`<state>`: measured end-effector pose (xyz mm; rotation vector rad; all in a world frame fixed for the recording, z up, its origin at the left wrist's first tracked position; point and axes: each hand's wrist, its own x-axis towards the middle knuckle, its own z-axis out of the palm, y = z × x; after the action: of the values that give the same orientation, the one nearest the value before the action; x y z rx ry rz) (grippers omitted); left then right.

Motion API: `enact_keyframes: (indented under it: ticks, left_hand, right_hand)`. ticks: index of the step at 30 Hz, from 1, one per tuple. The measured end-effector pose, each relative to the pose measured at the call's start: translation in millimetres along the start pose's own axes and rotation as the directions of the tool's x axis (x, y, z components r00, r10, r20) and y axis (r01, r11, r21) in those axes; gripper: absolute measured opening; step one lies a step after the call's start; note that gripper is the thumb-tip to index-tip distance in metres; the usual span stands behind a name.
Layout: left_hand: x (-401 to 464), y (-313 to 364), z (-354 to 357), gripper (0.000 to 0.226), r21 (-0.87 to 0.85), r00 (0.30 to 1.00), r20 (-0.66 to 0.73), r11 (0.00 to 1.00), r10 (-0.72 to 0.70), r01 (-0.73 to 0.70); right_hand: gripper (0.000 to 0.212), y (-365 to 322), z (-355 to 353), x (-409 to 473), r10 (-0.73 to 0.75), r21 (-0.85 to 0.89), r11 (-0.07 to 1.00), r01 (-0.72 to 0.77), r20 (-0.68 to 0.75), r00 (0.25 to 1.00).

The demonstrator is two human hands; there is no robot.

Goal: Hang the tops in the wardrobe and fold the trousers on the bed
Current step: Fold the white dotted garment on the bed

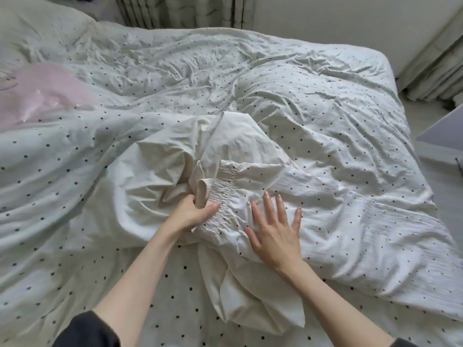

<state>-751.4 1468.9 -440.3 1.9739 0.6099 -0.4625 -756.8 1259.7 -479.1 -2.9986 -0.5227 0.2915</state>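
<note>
Cream trousers (162,169) with a gathered elastic waistband (226,186) lie crumpled in the middle of the bed (313,108), one leg trailing toward the near edge. My left hand (193,211) grips the waistband, fingers and thumb curled round its folded edge. Just right of the waistband, my right hand (275,229) lies flat on the fabric with fingers straight and spread. A pale pink garment (42,93) rests on the bed at the far left.
The bed carries a rumpled white duvet with black dots. A pillow (37,28) sits at the back left. Curtains (441,66) hang at the right, and a grey furniture corner (443,131) juts in beside the bed.
</note>
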Motion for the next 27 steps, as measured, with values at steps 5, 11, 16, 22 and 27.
enact_keyframes:
  ticks: [5,11,16,22,27]
  left_hand:
    - [-13,12,-6,0.02,-0.204,0.998,-0.049,0.978,0.036,-0.045]
    - [-28,41,-48,0.005,-0.286,0.993,-0.088,0.952,0.085,-0.107]
    - [-47,81,-106,0.012,-0.267,0.969,-0.219,0.949,0.111,-0.169]
    - [-89,105,-151,0.017,-0.1,0.919,-0.341,0.964,0.197,-0.244]
    - [-92,126,-93,0.006,0.11,0.897,-0.337,0.958,0.287,-0.266]
  right_hand:
    - [0.06,-6,-3,-3,0.003,0.048,0.999,-0.004,0.038,0.999]
    - [0.056,-19,-38,-3,0.038,0.298,0.953,-0.044,0.027,0.999]
    - [0.058,-30,-79,5,0.0,0.428,0.904,0.003,-0.006,1.0]
    - [0.054,-72,-113,12,-0.164,0.58,0.81,0.089,0.077,0.984]
    - [0.04,-41,-121,-10,-0.045,0.847,0.505,-0.167,0.219,0.975]
